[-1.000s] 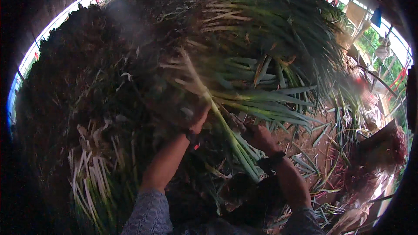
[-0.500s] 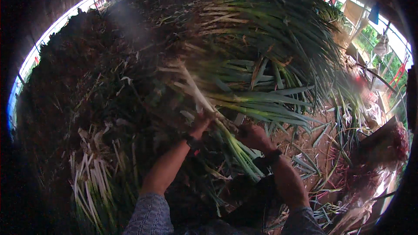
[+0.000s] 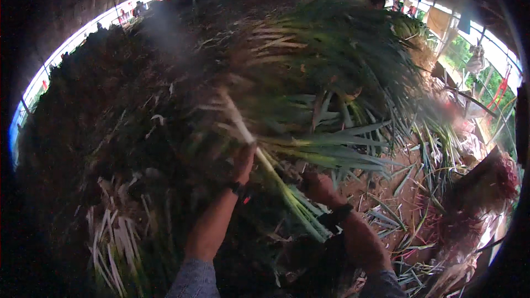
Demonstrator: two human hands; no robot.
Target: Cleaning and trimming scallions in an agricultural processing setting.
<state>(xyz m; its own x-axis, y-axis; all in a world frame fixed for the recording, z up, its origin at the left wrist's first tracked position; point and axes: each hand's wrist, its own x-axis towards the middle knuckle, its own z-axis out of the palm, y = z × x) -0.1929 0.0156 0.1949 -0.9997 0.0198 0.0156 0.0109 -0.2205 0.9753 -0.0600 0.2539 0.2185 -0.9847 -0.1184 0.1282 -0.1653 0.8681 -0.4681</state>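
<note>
A big heap of green onions [image 3: 331,77] fills the middle and upper right, its leaves fanning to the right. My left hand [image 3: 241,161] is raised into the heap and grips a long green onion stalk [image 3: 276,179] near its pale end; the stalk slants down to the right. My right hand [image 3: 317,186] sits just right of that stalk, under the leaves, and seems to hold the same stalk lower down, though the leaves partly hide its fingers. Both wrists wear a dark band.
Dark soil and plant litter [image 3: 110,132] cover the left. Pale onion stalks [image 3: 110,243] lie at the lower left. Loose leaves and a reddish clump of roots [image 3: 491,182] lie on brown ground at the right. Bright openings run along the far edge.
Both hands have risen a little toward the heap, and the gripped stalk has shifted with them. The view has tilted slightly.
</note>
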